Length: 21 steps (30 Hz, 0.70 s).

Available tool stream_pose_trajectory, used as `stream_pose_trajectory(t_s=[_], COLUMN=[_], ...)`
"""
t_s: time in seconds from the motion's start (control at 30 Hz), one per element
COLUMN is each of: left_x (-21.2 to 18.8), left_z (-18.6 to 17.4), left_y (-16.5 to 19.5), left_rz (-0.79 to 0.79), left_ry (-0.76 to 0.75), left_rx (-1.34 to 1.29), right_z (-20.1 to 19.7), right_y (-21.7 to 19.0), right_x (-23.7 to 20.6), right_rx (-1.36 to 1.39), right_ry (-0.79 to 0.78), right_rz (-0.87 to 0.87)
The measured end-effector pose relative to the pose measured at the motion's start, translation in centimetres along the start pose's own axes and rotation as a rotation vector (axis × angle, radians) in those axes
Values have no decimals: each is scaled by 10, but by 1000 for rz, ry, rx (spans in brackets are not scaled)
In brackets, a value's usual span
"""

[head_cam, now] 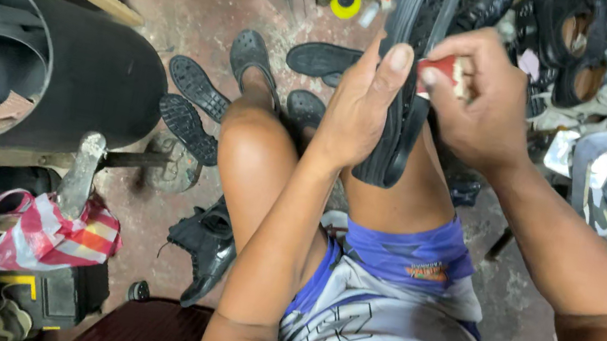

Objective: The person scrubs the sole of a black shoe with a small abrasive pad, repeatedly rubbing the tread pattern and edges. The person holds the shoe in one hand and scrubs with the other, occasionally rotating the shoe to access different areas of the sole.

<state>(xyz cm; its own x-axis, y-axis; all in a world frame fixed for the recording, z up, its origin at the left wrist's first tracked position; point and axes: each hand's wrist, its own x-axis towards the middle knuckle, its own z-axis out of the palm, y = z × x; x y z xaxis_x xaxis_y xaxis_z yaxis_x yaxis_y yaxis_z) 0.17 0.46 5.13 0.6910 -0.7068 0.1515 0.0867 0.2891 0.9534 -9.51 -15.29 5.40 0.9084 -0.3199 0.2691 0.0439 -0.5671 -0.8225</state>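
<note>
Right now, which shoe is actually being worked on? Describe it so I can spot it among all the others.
Start at the person's bare knees in the middle of the picture. Above the right knee, the left hand props a long black shoe on edge, while the right hand presses a small red tube to it. Every other shoe and loose sole lies on the floor; only this one is held up.
</note>
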Motion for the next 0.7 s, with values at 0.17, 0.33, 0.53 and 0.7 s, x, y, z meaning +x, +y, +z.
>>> stream_pose_trajectory(t_s=[0.17, 0.33, 0.53, 0.7], left_x=[6, 9, 18, 24], left_z=[-3, -2, 1, 2], left_y=[5, -5, -16, -19], left_rz=[-85, -49, 51, 7], left_ry=[66, 56, 122, 122], left_rx=[-208, -42, 259, 321], right_z=[17, 21, 20, 18], right_y=[-16, -2, 2, 5], right_x=[-34, -32, -35, -28], right_rx=[-236, -255, -197, -193], right_ry=[95, 152, 136, 156], right_rz=[-232, -260, -264, -227])
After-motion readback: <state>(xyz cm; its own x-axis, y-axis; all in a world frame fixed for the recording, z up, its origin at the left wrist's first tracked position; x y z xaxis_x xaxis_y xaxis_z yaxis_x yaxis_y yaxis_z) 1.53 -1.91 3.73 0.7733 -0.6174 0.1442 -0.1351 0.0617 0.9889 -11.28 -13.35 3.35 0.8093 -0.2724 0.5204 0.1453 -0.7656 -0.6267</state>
